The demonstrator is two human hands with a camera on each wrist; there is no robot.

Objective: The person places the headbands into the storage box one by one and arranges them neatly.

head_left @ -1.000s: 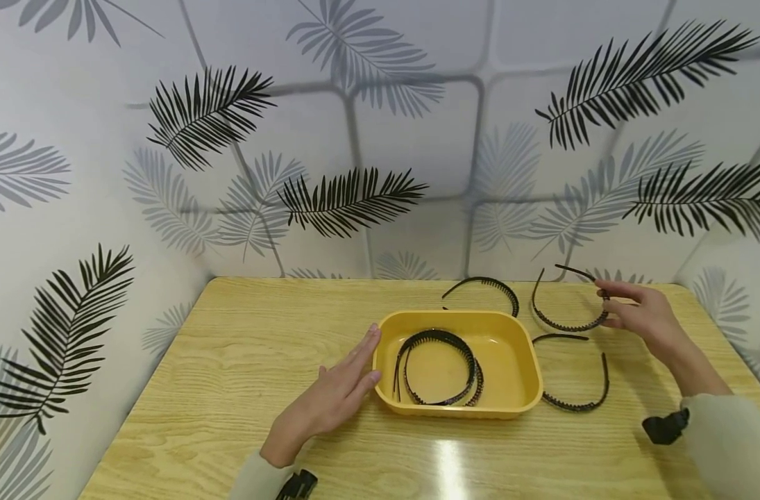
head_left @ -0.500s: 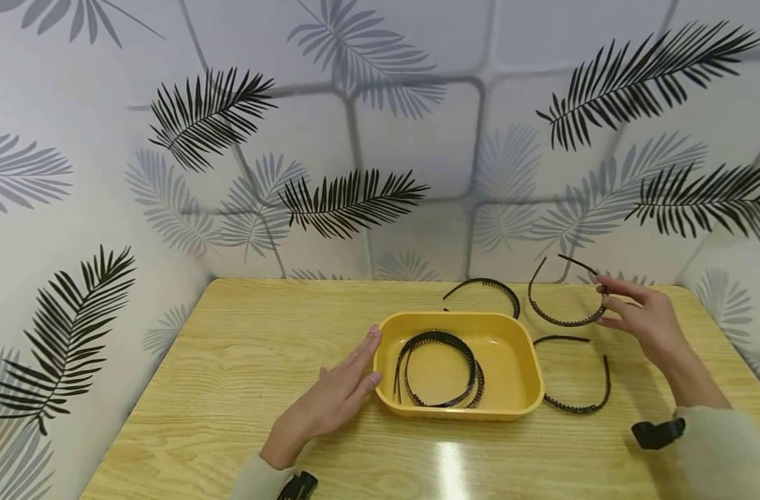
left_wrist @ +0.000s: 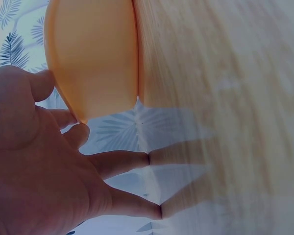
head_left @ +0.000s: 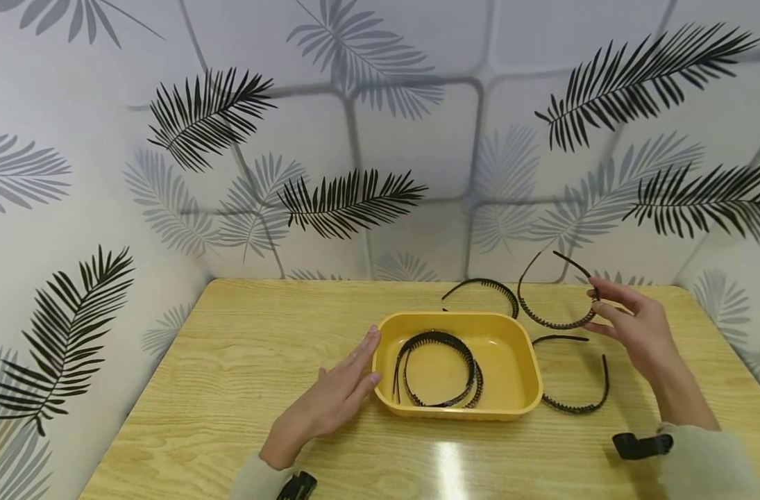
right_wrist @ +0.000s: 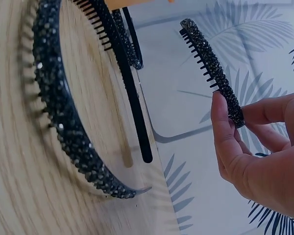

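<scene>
My right hand [head_left: 638, 326] pinches a black toothed headband [head_left: 557, 326] by its side, raised above the table at the far right. Its outer face is covered in dark glittering stones, as the held headband [right_wrist: 210, 61] shows in the right wrist view. A yellow bin [head_left: 511, 368] stands mid-table with a few overlapping headbands [head_left: 442, 336] inside, at its left. Against the bin's left end rests my left hand [head_left: 330, 399], fingers extended. In the left wrist view the thumb and some fingers touch the bin's rim [left_wrist: 63, 98], while two other fingertips reach the table.
Another headband [head_left: 576, 408] lies right of the bin, partly hidden by it. Behind the bin's back rim a further headband [head_left: 507, 292] lies on the wooden table [head_left: 242, 347]. A leaf-patterned wall covering [head_left: 404, 243] rises at the table's back edge.
My right hand has moved slightly left toward the bin, carrying the headband, which rises a little and shifts left. The left hand and the bin stay in place.
</scene>
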